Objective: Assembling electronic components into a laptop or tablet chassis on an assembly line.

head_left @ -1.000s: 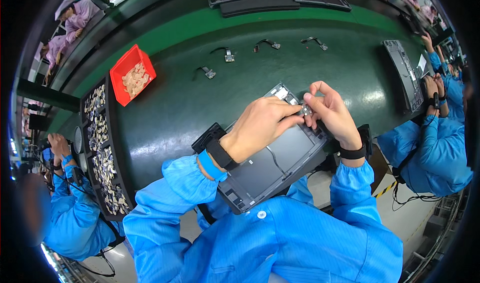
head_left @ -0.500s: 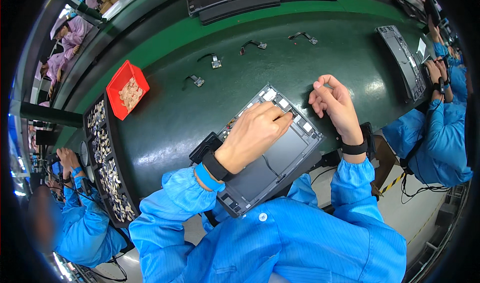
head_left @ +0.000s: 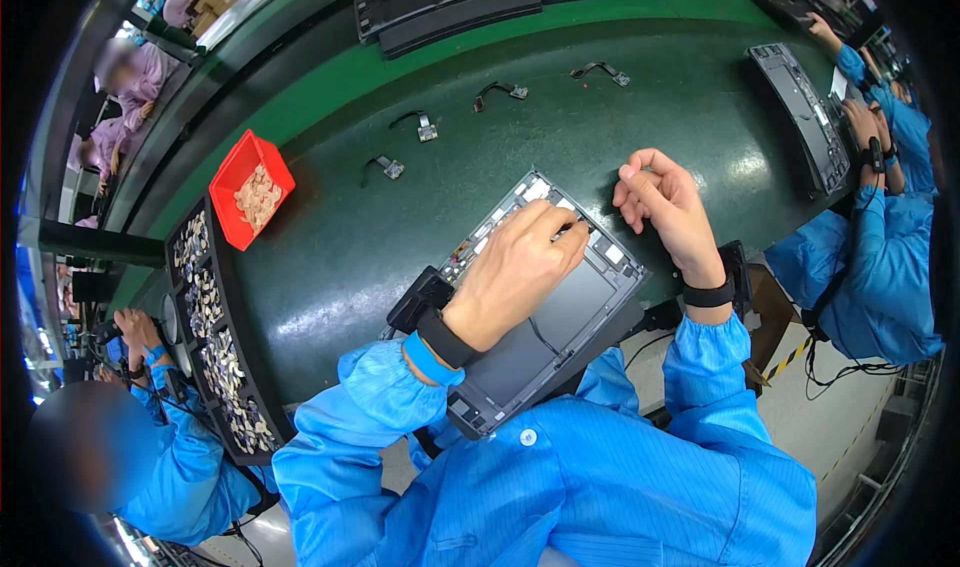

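Note:
An opened flat grey device casing (head_left: 590,312) lies tilted in front of me, overhanging the near table edge. Small boards and white patches line its far end, and a thin dark cable runs down its inner panel. Across its upper part reaches my left hand (head_left: 520,267), fingers bent and pinched near the far end; whatever lies between the fingertips is hidden. My right hand (head_left: 675,212) hovers just beyond the casing's right corner, fingers curled and thumb close to the index finger. I cannot make out anything in it.
Several small circuit boards with short cables (head_left: 427,127) lie farther back. To the left stand a red bin (head_left: 222,189) of small beige pieces and a black divided tray (head_left: 262,387) of small parts. More casings (head_left: 800,122) rest right and at the back. Co-workers sit on both sides.
My left hand has shifted slightly, its fingertips drawn closer together over the casing. My right hand stays nearly still. At the far right, a co-worker's hand has come up.

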`<action>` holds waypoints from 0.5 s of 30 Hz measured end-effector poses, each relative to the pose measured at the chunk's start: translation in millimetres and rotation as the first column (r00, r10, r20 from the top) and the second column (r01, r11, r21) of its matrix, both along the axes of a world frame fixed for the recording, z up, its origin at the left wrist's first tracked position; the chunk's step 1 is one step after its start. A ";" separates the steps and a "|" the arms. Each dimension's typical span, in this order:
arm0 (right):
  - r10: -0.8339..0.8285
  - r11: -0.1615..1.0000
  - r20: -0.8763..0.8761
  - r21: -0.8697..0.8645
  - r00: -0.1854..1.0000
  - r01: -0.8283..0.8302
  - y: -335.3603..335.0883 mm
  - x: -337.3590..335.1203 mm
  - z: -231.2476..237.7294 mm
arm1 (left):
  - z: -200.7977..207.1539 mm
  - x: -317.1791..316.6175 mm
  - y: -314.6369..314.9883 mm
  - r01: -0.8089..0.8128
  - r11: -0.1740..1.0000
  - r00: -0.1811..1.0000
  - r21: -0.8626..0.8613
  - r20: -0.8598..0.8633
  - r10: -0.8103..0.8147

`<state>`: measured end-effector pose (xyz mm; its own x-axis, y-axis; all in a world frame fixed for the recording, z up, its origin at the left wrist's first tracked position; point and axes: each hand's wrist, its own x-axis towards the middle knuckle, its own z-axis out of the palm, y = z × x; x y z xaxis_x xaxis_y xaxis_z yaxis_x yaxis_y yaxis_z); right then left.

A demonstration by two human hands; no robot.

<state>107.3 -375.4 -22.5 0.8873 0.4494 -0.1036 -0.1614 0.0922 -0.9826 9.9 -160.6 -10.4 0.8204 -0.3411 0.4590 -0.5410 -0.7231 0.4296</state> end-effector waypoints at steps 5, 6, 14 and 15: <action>0.000 0.999 0.022 -0.038 1.000 0.001 2.4 -1.9 0.9 | 0.4 -0.9 -1.7 -0.012 1.000 1.000 -0.022 0.005 0.012; 0.007 0.999 0.025 -0.043 1.000 -0.006 2.2 -2.2 1.2 | -1.4 -1.2 -1.8 -0.010 1.000 1.000 -0.028 0.006 0.011; 0.028 0.988 0.090 -0.153 0.996 -0.014 7.5 -13.6 -0.7 | 0.3 -6.7 -1.7 -0.019 0.998 0.999 0.060 -0.044 0.022; 0.022 0.989 0.105 -0.148 0.994 -0.006 7.6 -14.4 -1.8 | 0.6 -9.7 -2.1 -0.021 0.997 0.998 0.075 -0.057 0.025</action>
<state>92.9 -367.8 -24.3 0.8905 0.4488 -0.0753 -0.0560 -0.0562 -0.9968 0.3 -162.7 -9.8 0.8529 -0.3531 0.3846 -0.4995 -0.7663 0.4042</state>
